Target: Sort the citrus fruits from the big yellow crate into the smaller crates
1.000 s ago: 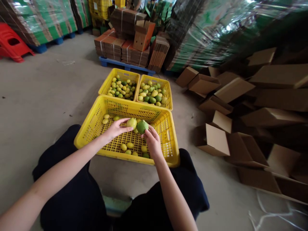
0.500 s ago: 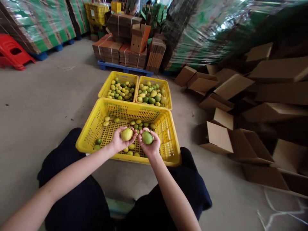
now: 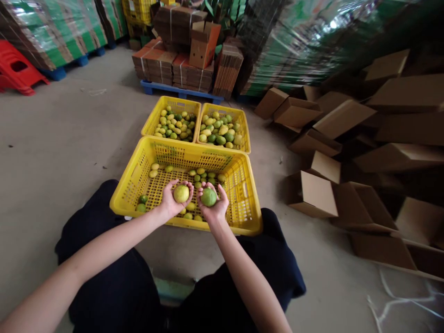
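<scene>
Over the near yellow crate (image 3: pixel 248 208), both hands palm up, just beside each other. Left hand (image 3: pixel 168 202) cradles a yellowish fruit (image 3: pixel 181 194), fingers curled loosely round it. Right hand (image 3: pixel 215 209) same with a green fruit (image 3: pixel 208 197), fingers bent about its sides. The two fruits don't touch. Crate floor: yellow pair (image 3: pixel 153 169) far left, greenish cluster (image 3: pixel 204 175) toward back right, two green ones (image 3: pixel 141 203) near left corner. Fruit by the near wall (image 3: pixel 188 216), partly hidden by hands, looks mostly yellow. Behind: two fruit-filled crates (image 3: pixel 225 109), side by side. Open cardboard boxes (image 3: pixel 319 192) at right.
</scene>
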Demonstrator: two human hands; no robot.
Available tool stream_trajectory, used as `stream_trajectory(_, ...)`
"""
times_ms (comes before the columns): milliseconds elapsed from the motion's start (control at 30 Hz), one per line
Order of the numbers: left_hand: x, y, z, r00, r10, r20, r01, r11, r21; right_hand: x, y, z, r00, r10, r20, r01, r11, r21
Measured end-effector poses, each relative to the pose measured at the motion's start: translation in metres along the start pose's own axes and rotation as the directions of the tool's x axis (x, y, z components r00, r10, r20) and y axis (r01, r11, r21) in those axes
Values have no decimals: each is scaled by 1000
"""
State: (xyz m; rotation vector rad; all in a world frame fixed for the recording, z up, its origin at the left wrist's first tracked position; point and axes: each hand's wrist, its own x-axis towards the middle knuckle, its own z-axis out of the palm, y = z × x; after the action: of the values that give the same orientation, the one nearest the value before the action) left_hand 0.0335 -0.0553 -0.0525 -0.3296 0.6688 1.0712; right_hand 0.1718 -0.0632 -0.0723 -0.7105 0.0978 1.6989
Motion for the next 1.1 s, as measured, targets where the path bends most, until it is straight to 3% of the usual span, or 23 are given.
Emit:
stream_trajectory(400, -1, 3, 5, 998, 25, -52, -24, 999, 24, 3, 1, -3, 999, -31, -24, 30, 999, -28)
stream_trajectory(600, 4, 3, 2, 999, 36, -26, -29, 972, 233, 4, 1, -4, 1000, -25, -6, 25, 999, -34)
stream_trajectory(733, 10, 1, 3, 998, 64, -27, -54, 957, 286, 4, 1, -4, 1000, -22, -1, 22, 999, -40)
stream_trajectory(833, 11, 12, 15, 995, 100, 23, -102, 942, 320, 5, -2, -3, 1000, -27, -12, 27, 999, -27)
stream_trajectory(967, 10, 43, 33, 963, 202, 176, -254, 898, 360, 8, -12, -4, 997, -72, 7, 72, 997, -6)
stream_trajectory(1033, 9, 50, 34, 968, 131, 216, -219, 862, 458, 8, -19, -3, 996, -86, 7, 86, 996, 17)
stream_trajectory(1100, 7, 40, 24, 979, -56, 194, -84, 759, 646, 8, -27, -2, 996, -92, 0, 92, 995, 41)
